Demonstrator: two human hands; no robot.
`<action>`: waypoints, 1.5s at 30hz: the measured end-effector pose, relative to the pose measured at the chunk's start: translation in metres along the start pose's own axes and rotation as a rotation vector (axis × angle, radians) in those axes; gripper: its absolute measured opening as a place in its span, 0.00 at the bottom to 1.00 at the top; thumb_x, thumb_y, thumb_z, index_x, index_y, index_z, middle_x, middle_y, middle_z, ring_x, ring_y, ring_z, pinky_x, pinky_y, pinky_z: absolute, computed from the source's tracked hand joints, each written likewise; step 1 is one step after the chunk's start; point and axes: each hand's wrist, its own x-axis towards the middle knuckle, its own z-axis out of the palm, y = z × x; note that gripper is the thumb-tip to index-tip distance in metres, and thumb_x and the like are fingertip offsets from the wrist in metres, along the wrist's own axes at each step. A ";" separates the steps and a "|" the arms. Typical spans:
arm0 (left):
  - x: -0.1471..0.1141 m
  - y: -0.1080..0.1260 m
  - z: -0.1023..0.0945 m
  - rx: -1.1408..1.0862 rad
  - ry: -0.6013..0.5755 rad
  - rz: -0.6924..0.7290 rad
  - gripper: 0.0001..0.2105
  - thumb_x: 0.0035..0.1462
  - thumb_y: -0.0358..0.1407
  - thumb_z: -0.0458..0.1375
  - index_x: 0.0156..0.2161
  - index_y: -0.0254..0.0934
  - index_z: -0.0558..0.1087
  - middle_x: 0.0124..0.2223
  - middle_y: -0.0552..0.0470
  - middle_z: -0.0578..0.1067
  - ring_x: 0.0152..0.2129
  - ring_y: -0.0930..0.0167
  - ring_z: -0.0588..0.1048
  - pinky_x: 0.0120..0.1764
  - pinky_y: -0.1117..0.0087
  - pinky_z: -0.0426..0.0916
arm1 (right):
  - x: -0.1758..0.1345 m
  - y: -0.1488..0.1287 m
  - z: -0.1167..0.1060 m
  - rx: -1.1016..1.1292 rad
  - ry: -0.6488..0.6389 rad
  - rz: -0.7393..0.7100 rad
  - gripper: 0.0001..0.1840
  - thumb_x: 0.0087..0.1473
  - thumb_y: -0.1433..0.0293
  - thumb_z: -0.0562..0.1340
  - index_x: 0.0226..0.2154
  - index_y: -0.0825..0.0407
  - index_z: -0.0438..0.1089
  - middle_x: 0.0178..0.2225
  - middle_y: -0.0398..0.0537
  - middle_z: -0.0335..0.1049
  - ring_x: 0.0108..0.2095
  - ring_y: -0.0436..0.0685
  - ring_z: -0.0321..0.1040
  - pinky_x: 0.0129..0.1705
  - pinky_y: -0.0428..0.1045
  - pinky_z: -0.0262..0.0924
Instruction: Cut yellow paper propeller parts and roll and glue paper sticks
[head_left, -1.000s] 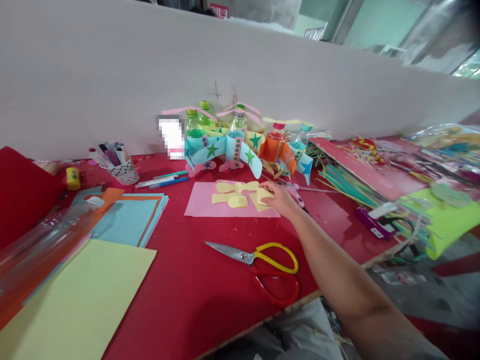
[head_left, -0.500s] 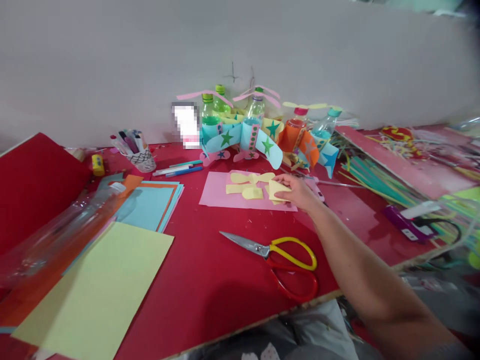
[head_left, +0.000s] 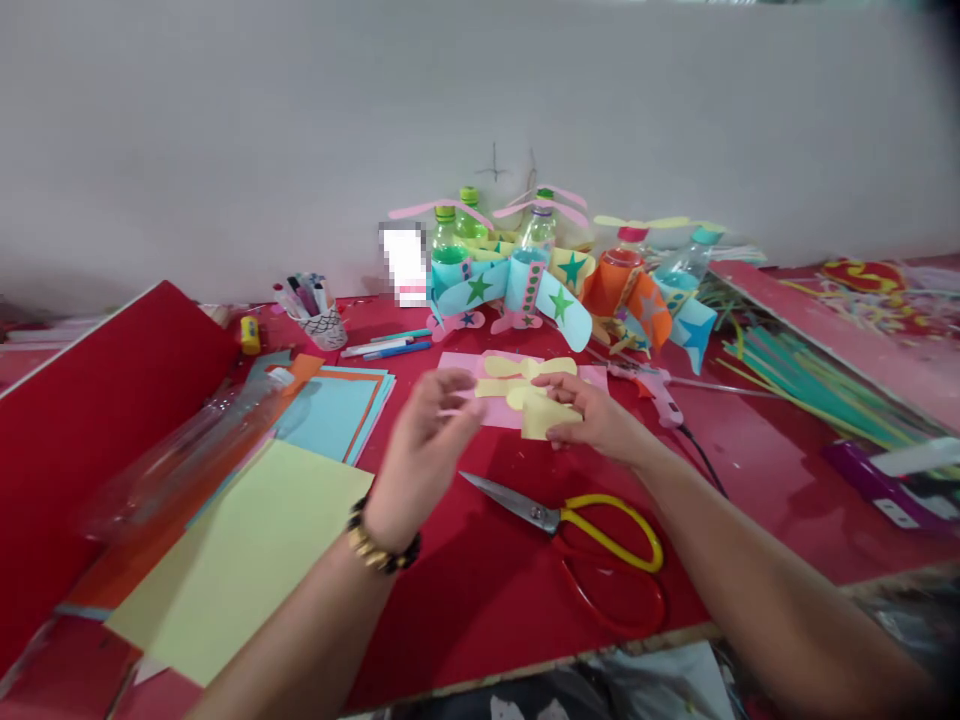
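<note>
My right hand (head_left: 600,420) pinches a small pale yellow paper piece (head_left: 538,418) above the near edge of a pink sheet (head_left: 491,412). To its left, my left hand (head_left: 424,445), with a beaded bracelet on the wrist, is raised with fingers curved and apart, holding nothing. On the pink sheet lie a yellow propeller-shaped cutout (head_left: 555,370) and a yellow paper strip (head_left: 499,387); the hands partly cover the sheet. Below the hands, large scissors (head_left: 536,513) with one yellow and one red handle lie with their blades together.
Bottles decorated as paper planes (head_left: 525,270) stand by the wall. Coloured paper sheets (head_left: 255,540) and a clear plastic bottle (head_left: 202,440) lie left, near a pen cup (head_left: 326,328). A pink glue gun (head_left: 664,393) and a purple power strip (head_left: 885,490) lie right.
My left hand has come into view from below left. My right hand has lifted the yellow paper piece off the pink sheet and brought it nearer. The view has shifted left.
</note>
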 end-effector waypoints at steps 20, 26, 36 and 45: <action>-0.003 -0.055 0.009 -0.126 -0.279 -0.473 0.14 0.52 0.43 0.59 0.28 0.31 0.69 0.23 0.55 0.65 0.21 0.78 0.60 0.25 0.76 0.56 | -0.007 0.008 0.026 0.039 -0.042 0.297 0.11 0.52 0.62 0.64 0.28 0.54 0.68 0.22 0.40 0.62 0.23 0.46 0.56 0.25 0.43 0.52; -0.004 -0.054 0.008 -0.122 -0.224 -0.479 0.14 0.52 0.42 0.60 0.25 0.31 0.67 0.21 0.56 0.65 0.19 0.79 0.61 0.23 0.78 0.56 | -0.011 0.009 0.028 0.120 -0.114 0.399 0.14 0.53 0.60 0.62 0.28 0.53 0.63 0.22 0.39 0.62 0.21 0.46 0.59 0.23 0.43 0.55; -0.009 -0.058 0.013 -0.111 -0.337 -0.366 0.13 0.51 0.42 0.60 0.31 0.32 0.71 0.27 0.52 0.72 0.22 0.75 0.69 0.26 0.76 0.63 | -0.015 0.003 0.037 -0.018 0.012 0.115 0.07 0.52 0.66 0.64 0.32 0.53 0.71 0.25 0.41 0.68 0.26 0.47 0.61 0.29 0.42 0.57; -0.005 -0.053 0.010 -0.242 -0.100 -0.303 0.10 0.51 0.38 0.60 0.30 0.31 0.70 0.25 0.54 0.69 0.23 0.78 0.65 0.28 0.77 0.59 | -0.011 0.011 0.033 0.169 0.006 0.130 0.18 0.48 0.69 0.66 0.43 0.51 0.68 0.32 0.44 0.72 0.35 0.52 0.69 0.38 0.47 0.62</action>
